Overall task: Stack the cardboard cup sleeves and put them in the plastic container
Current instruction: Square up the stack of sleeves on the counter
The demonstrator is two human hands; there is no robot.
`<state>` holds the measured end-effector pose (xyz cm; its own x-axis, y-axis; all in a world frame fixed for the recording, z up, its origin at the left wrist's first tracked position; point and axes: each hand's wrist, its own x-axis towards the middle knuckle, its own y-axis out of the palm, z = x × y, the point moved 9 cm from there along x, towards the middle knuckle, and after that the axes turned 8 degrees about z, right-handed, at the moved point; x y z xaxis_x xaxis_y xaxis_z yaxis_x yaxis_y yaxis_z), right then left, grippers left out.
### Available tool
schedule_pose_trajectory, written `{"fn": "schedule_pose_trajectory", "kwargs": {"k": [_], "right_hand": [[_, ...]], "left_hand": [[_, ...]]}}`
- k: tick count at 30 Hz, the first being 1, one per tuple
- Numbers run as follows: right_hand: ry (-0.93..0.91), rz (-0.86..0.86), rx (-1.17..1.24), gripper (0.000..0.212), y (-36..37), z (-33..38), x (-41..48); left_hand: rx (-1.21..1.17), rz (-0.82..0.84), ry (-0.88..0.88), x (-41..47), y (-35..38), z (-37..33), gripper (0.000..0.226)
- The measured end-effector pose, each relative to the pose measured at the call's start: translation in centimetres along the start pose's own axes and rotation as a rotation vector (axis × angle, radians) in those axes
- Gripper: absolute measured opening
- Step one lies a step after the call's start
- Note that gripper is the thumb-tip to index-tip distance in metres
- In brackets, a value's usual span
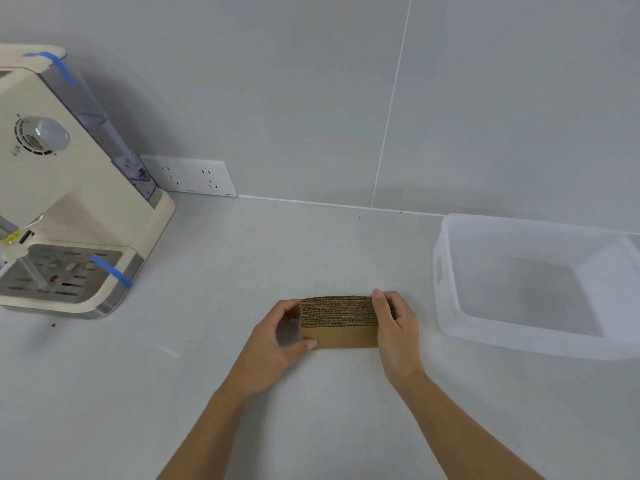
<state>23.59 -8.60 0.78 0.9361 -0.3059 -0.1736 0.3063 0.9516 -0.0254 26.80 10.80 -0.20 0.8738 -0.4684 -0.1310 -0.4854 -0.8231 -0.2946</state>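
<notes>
One stack of flattened brown corrugated cardboard cup sleeves (337, 322), too many to count, stands on edge on the grey countertop (242, 271). The left hand (277, 336) and right hand (396, 327) clasp its ends. One empty translucent plastic container (450, 265) sits right; one cream coffee machine (69, 188) far left.

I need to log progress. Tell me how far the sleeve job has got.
Done: the cardboard cup sleeves are gathered into one neat stack on the counter. In hand: the left hand and right hand press the stack's two ends. Left: the plastic container to the right holds nothing, so the stack has yet to go into it.
</notes>
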Motion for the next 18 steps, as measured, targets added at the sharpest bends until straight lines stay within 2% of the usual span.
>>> {"fn": "schedule_pose_trajectory", "kwargs": {"k": [4,8,10,13,18], "right_hand": [[-0.001,0.150,0.047,0.025,0.0,0.1,-0.3],[0.049,0.408,-0.034,0.059,-0.6,-1.0,-1.2],[0.055,0.481,-0.171,0.066,-1.3,-1.4,-1.5],[0.012,0.447,-0.312,0.067,-2.1,-1.3,-1.2],[0.009,0.334,-0.223,0.055,-2.5,-1.2,-1.1]], "left_hand": [[-0.005,0.002,-0.001,0.0,0.0,0.0,0.050],[0.010,0.004,-0.006,0.0,0.0,-0.1,0.049],[0.019,0.003,-0.005,0.0,0.0,-0.1,0.048],[0.031,0.002,-0.004,-0.1,-0.1,-0.1,0.047],[0.021,0.006,-0.008,-0.1,-0.1,0.0,0.047]]}}
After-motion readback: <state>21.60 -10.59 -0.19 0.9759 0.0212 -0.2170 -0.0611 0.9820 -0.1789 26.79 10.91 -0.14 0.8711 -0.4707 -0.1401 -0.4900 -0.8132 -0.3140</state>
